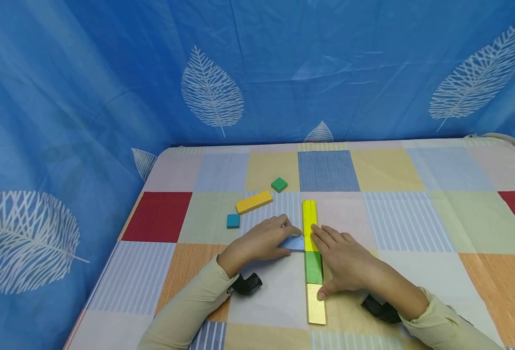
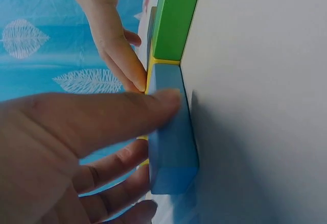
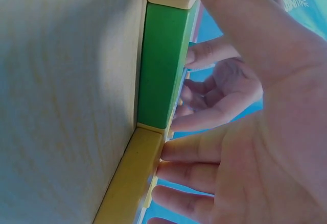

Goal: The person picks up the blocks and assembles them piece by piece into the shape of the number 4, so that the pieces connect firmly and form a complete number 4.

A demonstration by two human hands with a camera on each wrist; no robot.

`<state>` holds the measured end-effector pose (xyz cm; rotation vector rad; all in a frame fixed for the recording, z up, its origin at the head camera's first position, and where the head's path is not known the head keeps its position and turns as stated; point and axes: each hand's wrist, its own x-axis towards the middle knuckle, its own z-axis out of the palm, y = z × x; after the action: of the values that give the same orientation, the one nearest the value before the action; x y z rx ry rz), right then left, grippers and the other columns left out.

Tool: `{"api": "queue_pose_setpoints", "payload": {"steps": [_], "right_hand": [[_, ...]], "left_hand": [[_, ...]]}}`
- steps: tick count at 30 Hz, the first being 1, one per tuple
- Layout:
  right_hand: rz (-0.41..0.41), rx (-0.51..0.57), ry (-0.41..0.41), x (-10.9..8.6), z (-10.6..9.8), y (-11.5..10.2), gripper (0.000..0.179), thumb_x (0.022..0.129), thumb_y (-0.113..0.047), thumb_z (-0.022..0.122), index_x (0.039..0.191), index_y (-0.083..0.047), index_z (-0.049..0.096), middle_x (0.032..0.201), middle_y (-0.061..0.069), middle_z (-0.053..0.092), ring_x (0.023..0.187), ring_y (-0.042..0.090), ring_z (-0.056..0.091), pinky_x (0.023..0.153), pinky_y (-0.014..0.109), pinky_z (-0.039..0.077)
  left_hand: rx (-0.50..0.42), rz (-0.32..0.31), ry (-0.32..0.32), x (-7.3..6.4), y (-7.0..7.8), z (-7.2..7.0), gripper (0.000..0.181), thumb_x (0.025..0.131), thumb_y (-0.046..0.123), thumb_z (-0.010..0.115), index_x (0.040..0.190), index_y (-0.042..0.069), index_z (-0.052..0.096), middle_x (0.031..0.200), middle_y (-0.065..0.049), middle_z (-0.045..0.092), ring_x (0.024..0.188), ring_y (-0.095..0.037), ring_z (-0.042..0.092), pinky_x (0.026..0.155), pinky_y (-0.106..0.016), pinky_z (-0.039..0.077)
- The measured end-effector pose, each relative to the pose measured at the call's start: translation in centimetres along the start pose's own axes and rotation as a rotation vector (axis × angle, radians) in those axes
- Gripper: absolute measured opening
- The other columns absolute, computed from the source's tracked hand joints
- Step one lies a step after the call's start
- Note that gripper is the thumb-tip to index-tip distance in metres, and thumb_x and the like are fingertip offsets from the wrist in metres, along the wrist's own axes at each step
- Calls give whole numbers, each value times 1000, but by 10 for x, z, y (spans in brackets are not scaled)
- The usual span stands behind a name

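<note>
My left hand (image 1: 260, 241) pinches a blue block (image 1: 294, 244), thumb on the near side and fingers beyond it. In the left wrist view, the end of the blue block (image 2: 172, 152) meets a yellow block beside a green one. Bright yellow (image 1: 310, 216), green (image 1: 313, 267) and pale wooden-yellow (image 1: 316, 311) blocks lie end to end in a straight row. Along the row's right side, my right hand (image 1: 349, 261) rests with straight fingertips on the yellow block and its thumb by the pale one. The right wrist view shows those fingers at the yellow block (image 3: 134, 168).
Left of the row lie a loose orange-yellow block (image 1: 254, 202), a small green block (image 1: 279, 184) and a small teal block (image 1: 233, 221). A patchwork cloth (image 1: 266, 301) covers the table. A blue curtain (image 1: 257, 63) with white leaves hangs behind and at left.
</note>
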<state>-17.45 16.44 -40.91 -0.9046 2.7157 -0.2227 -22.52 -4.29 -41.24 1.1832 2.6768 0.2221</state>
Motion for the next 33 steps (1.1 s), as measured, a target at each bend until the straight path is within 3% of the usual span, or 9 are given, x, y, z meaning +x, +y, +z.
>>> {"api": "queue_pose_setpoints", "payload": {"steps": [3,7,14,21,27,33], "right_hand": [[-1,0,3,0,1,0,119,54,-71,67,136,8,33,146,23,26,133,41,23,98,54,30],[-2,-5,8,1,1,0,119,54,-71,68,136,8,33,146,22,26,133,40,24,98,54,30],[2,4,-1,1,2,0,119,54,-69,70,137,8,31,147,22,24,133,41,22,99,54,29],[7,12,-1,0,2,-1,120,54,-69,69,137,8,31,147,23,23,134,40,22,99,54,29],[9,10,-3,1,2,-2,119,54,-69,69,137,8,32,147,23,23,134,40,22,99,55,29],[12,19,-6,2,2,-2,121,53,-72,67,137,7,31,147,23,23,134,40,22,99,55,28]], "left_hand": [[-22,-12,21,-1,-3,-3,47,81,29,69,125,18,56,114,-1,54,96,-11,52,83,-23,43],[-52,-81,39,-5,-10,-12,50,80,28,71,126,18,55,115,-1,54,95,-12,51,83,-25,44],[-82,-266,7,-16,-34,-29,54,77,26,73,127,16,53,116,-8,53,102,-21,51,88,-35,43],[-80,-422,-24,-31,-53,-41,53,76,27,74,123,12,55,107,-8,56,91,-21,53,82,-38,45],[-17,-536,-34,-39,-63,-44,46,75,27,75,113,7,58,101,-10,58,82,-21,53,75,-38,48],[21,-635,-116,-37,-67,-38,45,74,34,74,104,4,56,88,-9,58,74,-20,54,67,-36,48]]}}
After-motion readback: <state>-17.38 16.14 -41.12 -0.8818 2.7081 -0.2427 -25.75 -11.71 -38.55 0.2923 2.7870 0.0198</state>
